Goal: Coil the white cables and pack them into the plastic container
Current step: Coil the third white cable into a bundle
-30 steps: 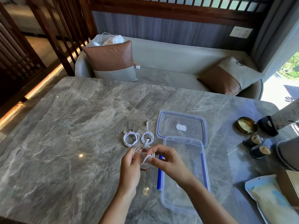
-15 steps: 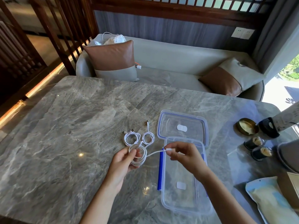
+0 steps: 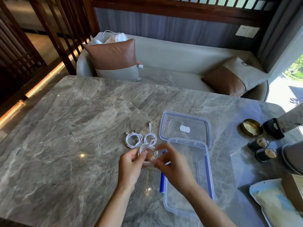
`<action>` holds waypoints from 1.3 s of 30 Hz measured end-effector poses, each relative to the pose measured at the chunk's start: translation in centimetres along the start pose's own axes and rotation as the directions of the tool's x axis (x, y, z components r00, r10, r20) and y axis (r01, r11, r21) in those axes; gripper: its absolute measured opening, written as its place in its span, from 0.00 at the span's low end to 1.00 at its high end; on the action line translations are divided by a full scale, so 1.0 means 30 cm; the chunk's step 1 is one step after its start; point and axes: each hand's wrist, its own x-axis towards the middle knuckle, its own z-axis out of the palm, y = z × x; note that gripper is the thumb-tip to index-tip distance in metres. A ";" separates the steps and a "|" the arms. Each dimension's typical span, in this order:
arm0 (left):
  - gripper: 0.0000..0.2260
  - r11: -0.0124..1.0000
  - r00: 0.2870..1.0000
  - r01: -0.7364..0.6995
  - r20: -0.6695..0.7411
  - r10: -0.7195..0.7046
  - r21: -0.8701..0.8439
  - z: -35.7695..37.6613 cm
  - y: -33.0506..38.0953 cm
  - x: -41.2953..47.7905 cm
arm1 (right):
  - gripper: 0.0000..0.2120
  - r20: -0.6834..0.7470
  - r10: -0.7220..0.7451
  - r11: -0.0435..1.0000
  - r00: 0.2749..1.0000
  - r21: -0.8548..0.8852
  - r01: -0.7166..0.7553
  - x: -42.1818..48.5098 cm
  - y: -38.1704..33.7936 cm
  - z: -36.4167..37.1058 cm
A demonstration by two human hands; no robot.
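Grip: left hand pinches the white cable coil above the tabletop, beside the plastic container; right hand blurred — closure unclear. Light, springy — hold across all loops.

Left hand: raised, fingers curled in a pinch. Right hand: alongside, fingertips blurred, curled inward.

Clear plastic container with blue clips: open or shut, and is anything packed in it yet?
Open and empty. The clear plastic container shows only bare floor, and its clear lid lies flat on the marble table just beyond it.
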 end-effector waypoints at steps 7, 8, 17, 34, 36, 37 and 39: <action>0.08 0.880 0.944 -0.329 0.138 0.299 0.342 -0.012 -0.035 -0.043 | 0.16 0.128 0.181 0.976 0.975 -0.142 -0.163 0.065 0.011 -0.007; 0.10 0.866 0.939 -0.342 0.168 0.300 0.365 -0.006 -0.038 -0.050 | 0.12 0.197 0.196 0.968 0.961 -0.195 -0.157 0.079 0.017 -0.007; 0.08 0.971 0.970 -0.138 0.225 0.092 0.193 -0.046 -0.032 -0.029 | 0.08 0.641 0.161 0.642 0.750 0.509 -0.573 0.072 0.098 -0.038; 0.05 0.958 0.960 0.276 0.066 -0.271 -0.077 -0.113 -0.130 0.097 | 0.05 0.154 0.546 0.628 0.824 0.576 -0.523 0.201 0.190 0.070; 0.02 0.953 0.953 0.301 -0.003 -0.302 -0.043 -0.133 -0.173 0.124 | 0.05 0.121 0.489 0.785 0.864 0.371 -0.496 0.206 0.208 0.078; 0.02 0.952 0.952 0.306 -0.023 -0.307 -0.009 -0.142 -0.197 0.138 | 0.05 0.104 0.431 0.873 0.896 0.204 -0.444 0.210 0.215 0.082; 0.04 0.950 0.954 0.299 -0.038 -0.297 0.095 -0.159 -0.244 0.169 | 0.05 0.146 0.296 0.948 0.944 -0.166 -0.272 0.220 0.232 0.095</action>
